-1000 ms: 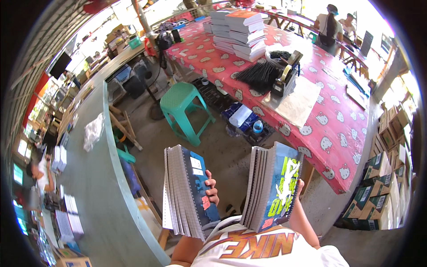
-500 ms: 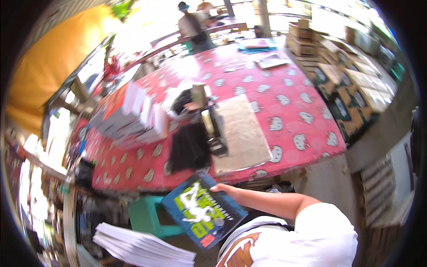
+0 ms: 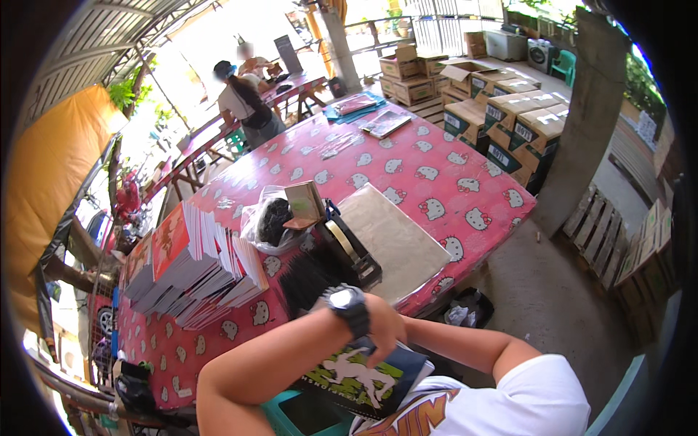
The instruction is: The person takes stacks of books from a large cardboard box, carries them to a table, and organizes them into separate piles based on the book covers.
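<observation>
A dark blue book (image 3: 349, 378) with green lettering and a white figure on its cover is held low in front of my body. My left hand (image 3: 384, 330), with a black watch on its wrist, reaches over the book's top edge, its fingers bent down against the cover. From the right, my right forearm (image 3: 458, 341) comes to the same edge; my left hand hides its fingers. Just beyond, a black tape dispenser (image 3: 349, 251) lies beside brown paper sheets (image 3: 400, 243) and a fringed black pile (image 3: 309, 280). Orange-covered books (image 3: 189, 265) are stacked to the left.
A pink patterned cloth covers the table (image 3: 465, 192). A plastic bag (image 3: 265, 221) lies near its middle. Below the book is a green stool (image 3: 280, 414). Cardboard boxes (image 3: 523, 120), a pillar (image 3: 592, 123) and a pallet (image 3: 592, 232) stand at right. Two people (image 3: 247, 102) are at a far table.
My left arm has come in from the lower left, and its hand is now on the book. The book has tilted, its cover turned round. The white paper stack at lower left is out of view.
</observation>
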Demonstrator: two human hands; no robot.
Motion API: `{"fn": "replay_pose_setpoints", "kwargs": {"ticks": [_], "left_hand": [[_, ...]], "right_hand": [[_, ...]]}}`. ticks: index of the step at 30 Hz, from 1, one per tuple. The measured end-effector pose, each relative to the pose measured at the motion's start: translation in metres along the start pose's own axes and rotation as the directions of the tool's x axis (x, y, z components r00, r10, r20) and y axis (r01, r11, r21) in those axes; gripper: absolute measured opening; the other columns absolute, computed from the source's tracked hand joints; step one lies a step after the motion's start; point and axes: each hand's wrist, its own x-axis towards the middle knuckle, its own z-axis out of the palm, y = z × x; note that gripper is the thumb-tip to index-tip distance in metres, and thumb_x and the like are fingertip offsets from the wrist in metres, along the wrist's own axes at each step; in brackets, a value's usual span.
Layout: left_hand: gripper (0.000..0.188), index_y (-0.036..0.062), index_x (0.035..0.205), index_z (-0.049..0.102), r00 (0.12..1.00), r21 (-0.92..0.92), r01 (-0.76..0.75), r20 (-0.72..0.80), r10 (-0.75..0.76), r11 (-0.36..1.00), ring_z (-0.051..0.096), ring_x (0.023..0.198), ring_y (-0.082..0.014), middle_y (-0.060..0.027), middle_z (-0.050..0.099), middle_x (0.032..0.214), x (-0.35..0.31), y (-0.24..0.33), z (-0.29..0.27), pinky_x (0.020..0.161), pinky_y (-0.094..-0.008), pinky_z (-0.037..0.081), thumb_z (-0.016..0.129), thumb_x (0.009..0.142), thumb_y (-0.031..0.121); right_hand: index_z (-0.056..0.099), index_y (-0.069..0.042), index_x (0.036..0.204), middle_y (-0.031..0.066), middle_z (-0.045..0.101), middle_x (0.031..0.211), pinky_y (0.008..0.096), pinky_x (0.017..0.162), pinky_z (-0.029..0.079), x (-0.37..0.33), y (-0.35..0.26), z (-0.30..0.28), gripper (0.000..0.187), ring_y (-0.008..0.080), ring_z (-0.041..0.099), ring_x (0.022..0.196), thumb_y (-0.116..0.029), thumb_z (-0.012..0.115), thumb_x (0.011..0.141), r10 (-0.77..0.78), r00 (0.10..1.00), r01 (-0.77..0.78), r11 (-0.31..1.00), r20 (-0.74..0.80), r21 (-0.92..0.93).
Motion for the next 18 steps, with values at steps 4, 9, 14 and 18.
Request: {"fn": "replay_pose_setpoints", "kwargs": {"ticks": [4, 9, 14, 18], "left_hand": [[0.072, 0.0125, 0.12, 0.052, 0.952, 0.473, 0.305, -0.118, -0.284, 0.826, 0.051, 0.107, -0.0221, -0.0073, 0.056, 0.115, 0.072, 0.03, 0.044, 0.095, -0.0402, 0.036, 0.073, 0.051, 0.019], [0.062, 0.0162, 0.114, 0.056, 0.503, 0.79, 0.034, -0.543, 0.672, 0.613, 0.038, 0.121, -0.0233, -0.0068, 0.046, 0.126, 0.019, 0.025, 0.063, 0.101, -0.0564, 0.018, 0.071, 0.055, 0.022], [0.088, 0.0004, 0.124, 0.041, -0.386, -0.035, -0.03, -0.921, -0.044, 0.999, 0.022, 0.127, -0.032, -0.0194, 0.035, 0.129, -0.007, -0.039, 0.085, 0.103, -0.0379, 0.022, 0.074, 0.057, 0.047], [0.103, 0.0085, 0.139, 0.009, 0.24, -0.208, -0.966, -0.942, -0.235, -0.151, 0.026, 0.128, -0.023, -0.0104, 0.023, 0.14, 0.107, -0.092, 0.113, 0.103, -0.0386, 0.026, 0.064, 0.068, 0.059]], "right_hand": [[0.05, -0.005, 0.115, 0.0093, 0.058, 0.105, 0.0326, 0.079, 0.048, -0.046, 0.032, 0.014, 0.051, 0.0176, 0.058, 0.091, -0.038, 0.057, 0.077, -0.005, 0.972, 0.041, 0.988, -0.235, 0.149], [0.05, -0.005, 0.116, 0.0091, 0.058, 0.107, 0.0329, 0.08, 0.047, -0.103, 0.061, 0.01, 0.051, 0.0178, 0.058, 0.092, -0.038, 0.056, 0.079, -0.025, 0.792, 0.221, 0.943, -0.61, 0.249], [0.049, -0.005, 0.117, 0.0089, 0.058, 0.108, 0.0332, 0.082, 0.047, -0.135, 0.059, -0.015, 0.051, 0.0179, 0.058, 0.094, -0.039, 0.054, 0.08, -0.038, 0.65, 0.298, 0.932, -0.759, 0.208], [0.049, -0.005, 0.118, 0.0087, 0.058, 0.109, 0.0334, 0.083, 0.047, -0.139, 0.046, -0.059, 0.051, 0.018, 0.058, 0.095, -0.04, 0.053, 0.081, -0.023, 0.639, 0.252, 0.951, -0.769, 0.18]]}}
